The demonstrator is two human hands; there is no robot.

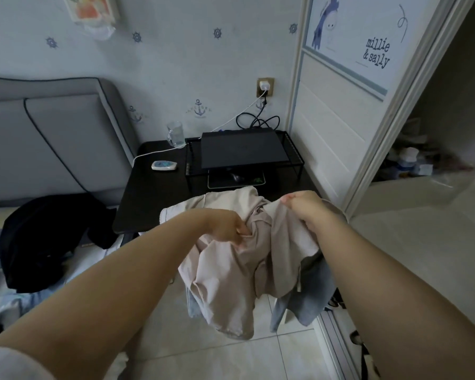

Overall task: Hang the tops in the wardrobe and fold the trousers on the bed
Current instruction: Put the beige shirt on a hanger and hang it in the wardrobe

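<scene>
Head view, both hands gripping beige top [231, 272], black side table [154, 198] behind, bed [0, 218] left

left hand [225, 226] fingertips: buried in the beige garment [225, 275]
right hand [305, 207] fingers: hidden in the same cloth
grey garment [310, 292]: mostly covered, perhaps trousers
wardrobe [433, 138] interior: blurred clutter
bed [0, 303]: cut by left edge

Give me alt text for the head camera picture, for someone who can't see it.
Two bare hands, left hand and right hand, hold up a crumpled beige garment above a tiled floor. Behind stand a black side table and a bed with dark clothing.
</scene>
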